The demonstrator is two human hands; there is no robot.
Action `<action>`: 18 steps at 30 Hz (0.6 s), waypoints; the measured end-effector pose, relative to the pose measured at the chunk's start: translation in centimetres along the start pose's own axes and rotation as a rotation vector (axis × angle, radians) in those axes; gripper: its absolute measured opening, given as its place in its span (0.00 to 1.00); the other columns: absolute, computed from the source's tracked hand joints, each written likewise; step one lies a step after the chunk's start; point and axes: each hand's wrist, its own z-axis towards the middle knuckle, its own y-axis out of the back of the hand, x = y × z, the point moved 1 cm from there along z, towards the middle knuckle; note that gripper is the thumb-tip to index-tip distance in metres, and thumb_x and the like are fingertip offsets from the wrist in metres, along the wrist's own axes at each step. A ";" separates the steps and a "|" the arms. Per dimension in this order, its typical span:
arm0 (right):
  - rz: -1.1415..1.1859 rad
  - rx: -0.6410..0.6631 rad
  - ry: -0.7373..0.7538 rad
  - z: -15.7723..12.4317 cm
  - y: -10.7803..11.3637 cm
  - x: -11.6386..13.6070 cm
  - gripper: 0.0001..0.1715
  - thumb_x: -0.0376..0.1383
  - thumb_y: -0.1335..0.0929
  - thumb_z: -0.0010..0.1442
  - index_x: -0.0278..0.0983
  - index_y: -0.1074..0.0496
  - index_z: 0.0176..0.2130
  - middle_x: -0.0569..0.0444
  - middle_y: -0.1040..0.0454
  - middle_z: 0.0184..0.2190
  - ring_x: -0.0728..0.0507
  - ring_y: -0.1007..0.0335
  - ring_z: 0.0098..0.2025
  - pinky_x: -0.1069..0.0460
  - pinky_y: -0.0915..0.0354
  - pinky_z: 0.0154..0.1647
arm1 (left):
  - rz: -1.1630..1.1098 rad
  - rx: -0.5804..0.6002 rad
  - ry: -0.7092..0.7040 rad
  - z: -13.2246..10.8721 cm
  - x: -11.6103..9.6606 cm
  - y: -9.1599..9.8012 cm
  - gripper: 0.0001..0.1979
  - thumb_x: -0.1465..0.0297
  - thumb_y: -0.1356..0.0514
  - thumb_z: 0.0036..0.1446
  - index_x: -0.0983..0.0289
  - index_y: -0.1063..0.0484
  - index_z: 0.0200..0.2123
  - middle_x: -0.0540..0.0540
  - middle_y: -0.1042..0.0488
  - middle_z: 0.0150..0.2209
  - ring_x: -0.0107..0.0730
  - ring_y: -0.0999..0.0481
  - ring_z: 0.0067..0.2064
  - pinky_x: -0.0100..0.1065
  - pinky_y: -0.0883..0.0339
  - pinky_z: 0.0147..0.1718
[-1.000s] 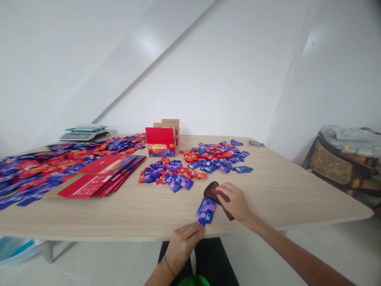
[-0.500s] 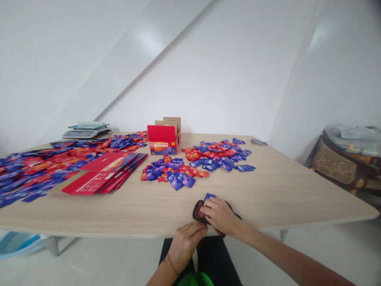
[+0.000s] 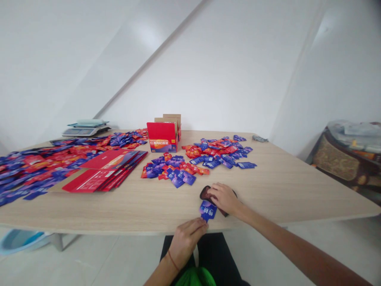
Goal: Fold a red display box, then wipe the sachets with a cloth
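Note:
At the table's front edge my left hand [image 3: 190,235] pinches the lower end of a blue sachet [image 3: 207,209], which lies on the wood with its printed face up. Just beyond it, my right hand [image 3: 224,198] has its fingers closed on a dark brown object [image 3: 205,193], partly hidden under the palm. Past both hands lies a small pile of red and blue sachets [image 3: 181,173], and a larger pile [image 3: 220,152] spreads to its right.
Flattened red cartons [image 3: 89,180] are stacked at left, beside a wide heap of sachets [image 3: 38,167]. An upright red box [image 3: 162,137] stands at the back, a scale [image 3: 86,130] at the back left. A grey crumpled item [image 3: 259,138] lies at the back right.
My right hand has moved forward with the dark object, away from my left hand. The blue sachet now shows between them, its end in my left fingers.

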 end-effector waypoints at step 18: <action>0.250 -0.425 -0.236 -0.6 2.1 0.5 0.11 0.35 0.35 0.68 0.43 0.23 0.45 0.49 0.22 0.43 0.40 0.27 0.47 0.48 0.32 0.50 | 0.012 -0.003 0.004 -0.1 0.0 -0.2 0.13 0.69 0.47 0.75 0.59 0.22 0.52 0.54 0.18 0.46 0.33 0.18 0.51 0.32 0.22 0.53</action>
